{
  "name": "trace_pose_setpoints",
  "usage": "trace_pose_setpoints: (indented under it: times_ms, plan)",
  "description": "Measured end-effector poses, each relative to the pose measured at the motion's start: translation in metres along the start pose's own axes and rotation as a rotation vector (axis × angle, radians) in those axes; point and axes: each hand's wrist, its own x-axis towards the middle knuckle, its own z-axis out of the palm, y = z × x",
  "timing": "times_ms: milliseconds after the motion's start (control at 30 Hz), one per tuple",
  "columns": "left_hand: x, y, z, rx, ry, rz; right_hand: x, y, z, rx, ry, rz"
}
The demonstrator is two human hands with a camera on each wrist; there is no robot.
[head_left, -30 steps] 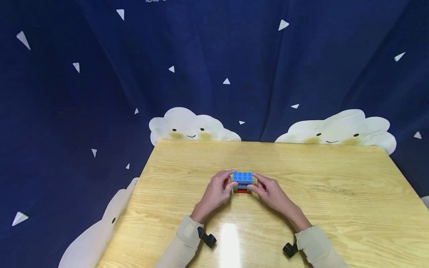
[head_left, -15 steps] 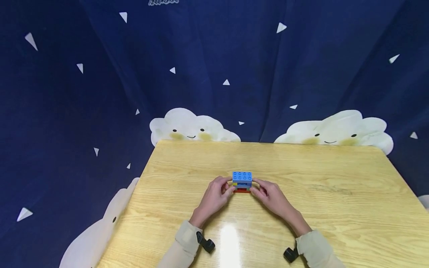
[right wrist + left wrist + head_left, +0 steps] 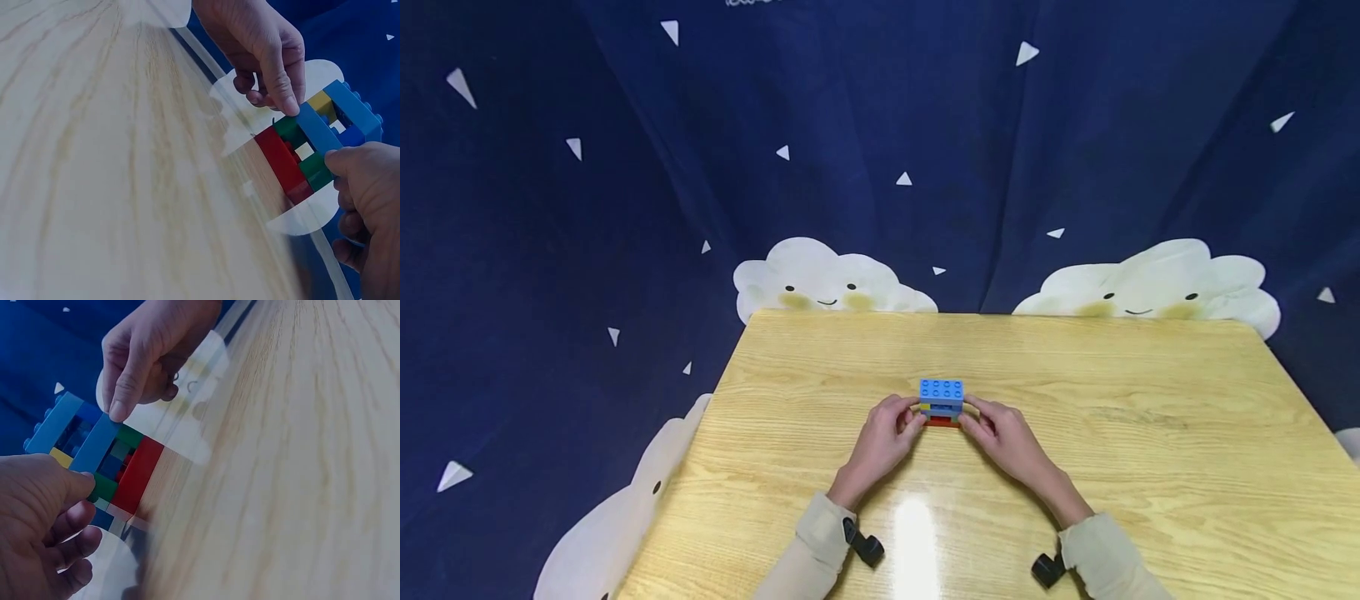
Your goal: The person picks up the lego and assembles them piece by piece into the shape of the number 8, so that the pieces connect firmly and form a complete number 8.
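A stack of toy building bricks stands upright on the wooden table. Its bottom brick is red, with green bricks above it, then a blue brick. Higher up are a yellow brick and a dark blue one, topped by a studded blue brick. My left hand pinches the stack's left end, thumb at the middle blue brick. From the opposite end my right hand pinches it likewise, thumb on that same layer. Gaps show between the layers; the far side is hidden in the head view.
The wooden table spreads out on all sides of the stack. Behind its far edge hangs a dark blue curtain with white triangles and smiling clouds. Small black cameras sit on both wrists.
Both hands have slid down from the top blue brick to the middle layers, and the thumbs sit lower. The yellow brick has come into view. The stack stays in place.
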Motion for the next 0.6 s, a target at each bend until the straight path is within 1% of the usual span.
trace_pose_setpoints:
  times_ms: [200, 367, 600]
  plan:
    - [-0.0008, -0.0007, 0.0016, -0.026, -0.005, 0.001, -0.0010, 0.0012, 0.0003, 0.021, -0.001, -0.005]
    - [-0.0018, 0.0007, 0.0015, -0.049, -0.008, 0.017, -0.0018, 0.0003, -0.0002, 0.047, -0.012, 0.018]
    - [-0.0027, 0.0023, 0.0015, -0.038, -0.012, 0.030, -0.0021, -0.0024, -0.0019, 0.082, -0.022, 0.034]
